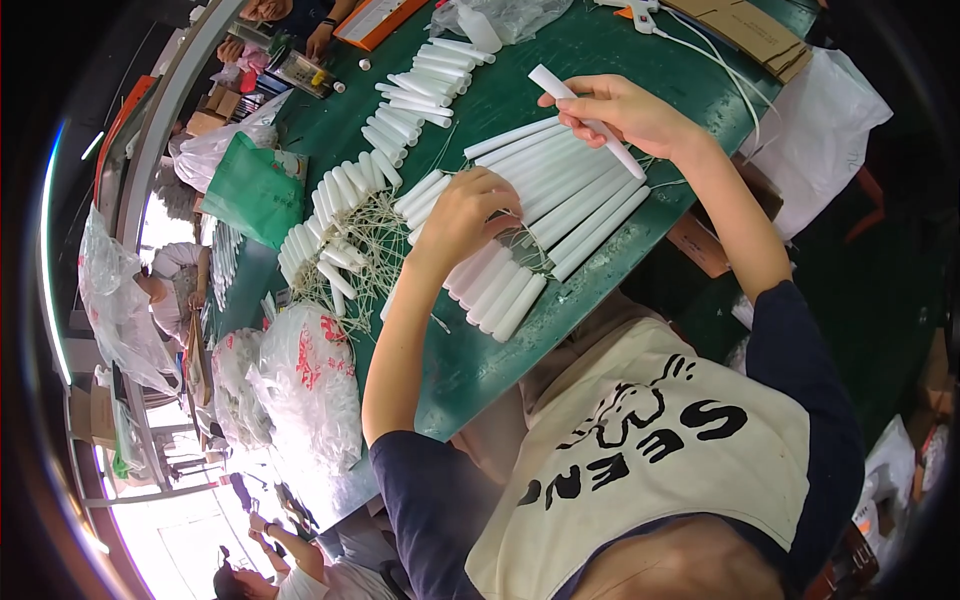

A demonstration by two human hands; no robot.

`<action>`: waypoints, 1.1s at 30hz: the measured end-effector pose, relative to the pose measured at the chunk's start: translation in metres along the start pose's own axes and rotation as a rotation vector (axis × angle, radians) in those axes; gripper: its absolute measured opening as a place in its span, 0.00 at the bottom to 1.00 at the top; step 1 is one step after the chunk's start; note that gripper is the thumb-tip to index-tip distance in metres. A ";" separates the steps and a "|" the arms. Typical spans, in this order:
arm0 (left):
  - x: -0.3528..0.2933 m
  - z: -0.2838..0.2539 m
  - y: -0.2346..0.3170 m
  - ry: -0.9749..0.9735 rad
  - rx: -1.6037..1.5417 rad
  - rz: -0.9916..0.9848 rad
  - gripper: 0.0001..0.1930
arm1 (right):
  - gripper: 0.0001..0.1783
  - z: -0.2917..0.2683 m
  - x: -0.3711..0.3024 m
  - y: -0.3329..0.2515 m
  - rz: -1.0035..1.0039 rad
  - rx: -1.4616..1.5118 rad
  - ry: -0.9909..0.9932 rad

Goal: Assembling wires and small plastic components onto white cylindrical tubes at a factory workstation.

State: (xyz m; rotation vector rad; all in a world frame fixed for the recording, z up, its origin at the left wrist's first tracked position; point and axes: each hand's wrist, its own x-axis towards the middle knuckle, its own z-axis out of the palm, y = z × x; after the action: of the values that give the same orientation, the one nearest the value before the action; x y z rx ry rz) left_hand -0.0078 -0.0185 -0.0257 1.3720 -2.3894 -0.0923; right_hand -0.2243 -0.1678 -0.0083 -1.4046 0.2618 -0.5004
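My right hand (625,112) holds a slim white tube (598,122) between thumb and fingers, tilted above a fanned row of long white tubes (560,180) on the green table. Over the left end of that row is my left hand (468,212), its fingers curled together; what they pinch, if anything, is hidden. Just below it lies a short row of white tubes (497,290), with thin wires around their ends. To the left of this hand, a tangle of thin pale wires (365,250) spreads beside short white tube pieces (325,215).
More white tubes (405,105) lie in rows toward the back of the green table (450,385). A green bag (258,190) and clear plastic bags (310,370) stand at the left. A white glue gun (640,12) with its cord rests at the back. Other people sit beyond the table.
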 end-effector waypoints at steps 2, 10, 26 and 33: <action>0.000 0.001 -0.002 0.003 -0.004 0.009 0.08 | 0.17 0.000 0.000 0.000 -0.007 -0.018 -0.005; 0.002 -0.008 -0.001 0.030 -0.079 -0.045 0.05 | 0.14 -0.009 -0.004 0.000 0.017 -0.218 0.006; 0.022 0.000 -0.011 0.616 0.156 -0.378 0.03 | 0.18 0.001 -0.009 0.003 -0.046 -0.928 0.052; 0.021 -0.003 -0.013 0.639 0.185 -0.400 0.03 | 0.19 0.004 -0.010 0.002 -0.032 -0.937 0.068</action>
State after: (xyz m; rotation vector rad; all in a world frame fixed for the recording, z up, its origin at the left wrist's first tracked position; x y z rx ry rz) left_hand -0.0055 -0.0425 -0.0205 1.6400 -1.6140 0.4095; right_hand -0.2305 -0.1599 -0.0112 -2.3038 0.5756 -0.4680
